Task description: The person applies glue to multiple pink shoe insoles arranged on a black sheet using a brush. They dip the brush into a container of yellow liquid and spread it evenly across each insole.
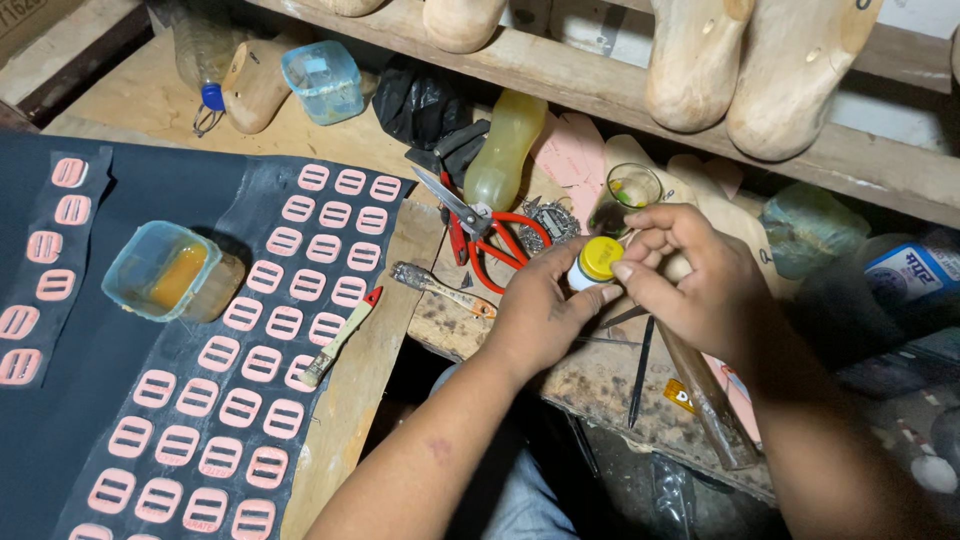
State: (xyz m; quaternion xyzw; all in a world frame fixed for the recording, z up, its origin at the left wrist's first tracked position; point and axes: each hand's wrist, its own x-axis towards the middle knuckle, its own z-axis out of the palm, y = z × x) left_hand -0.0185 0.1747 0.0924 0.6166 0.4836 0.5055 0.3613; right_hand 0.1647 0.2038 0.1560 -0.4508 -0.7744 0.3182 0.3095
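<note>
My left hand [540, 312] grips a small white bottle with a yellow cap [597, 260], held over the worn wooden bench. My right hand [690, 275] has its fingers pinched on the yellow cap from the right side. Red-handled scissors [487, 232] lie just left of the bottle. A small glass [628, 190] stands right behind my hands. A thin black stick [640, 370] lies on the bench below my right hand.
A dark sheet [120, 260] at left carries rows of pink buckle-shaped pieces [285, 290] and a plastic tub of yellow glue [160, 270]. A small brush [340, 340] lies at the sheet's edge. Wooden shoe lasts [740, 60] rest on a shelf behind. A yellowish bottle [505, 150] lies nearby.
</note>
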